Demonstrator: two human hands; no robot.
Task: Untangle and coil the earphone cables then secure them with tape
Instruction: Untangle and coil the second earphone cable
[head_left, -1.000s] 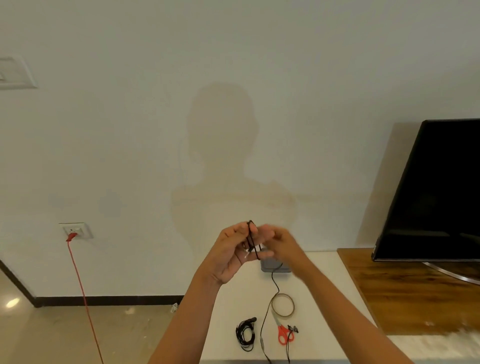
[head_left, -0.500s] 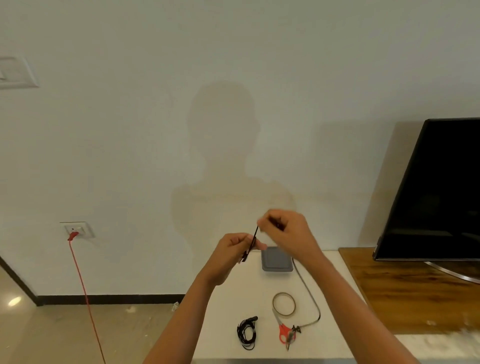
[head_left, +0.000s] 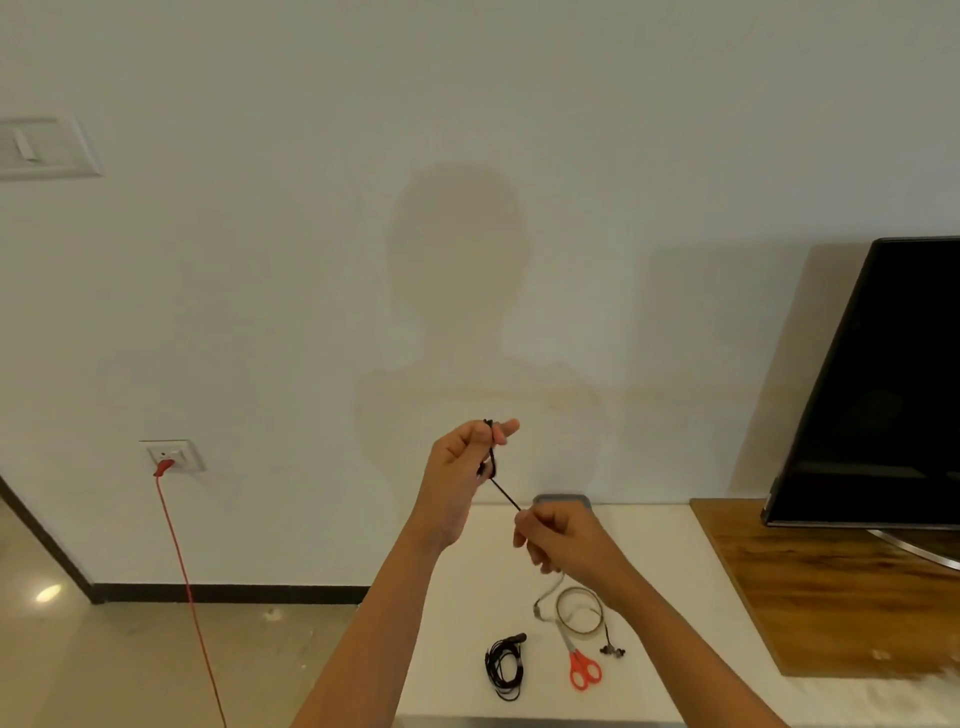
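We're in a home living room here: a big dark flat-screen TV (head_left: 883, 389) on a wood-grain stand (head_left: 831, 587) beside a white table (head_left: 675, 597), a wall socket (head_left: 174, 456) with a red cord (head_left: 182, 561) trailing down, dark skirting (head_left: 234, 592) along a polished floor (head_left: 130, 665)

I see through only one camera, worn on the person's head, which faces a pale wall (head_left: 467, 156) straight ahead and tips down a little, so the white table (head_left: 675, 551) sits close by at the bottom.

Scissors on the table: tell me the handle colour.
Orange-red handles on the scissors, seen in the head view.
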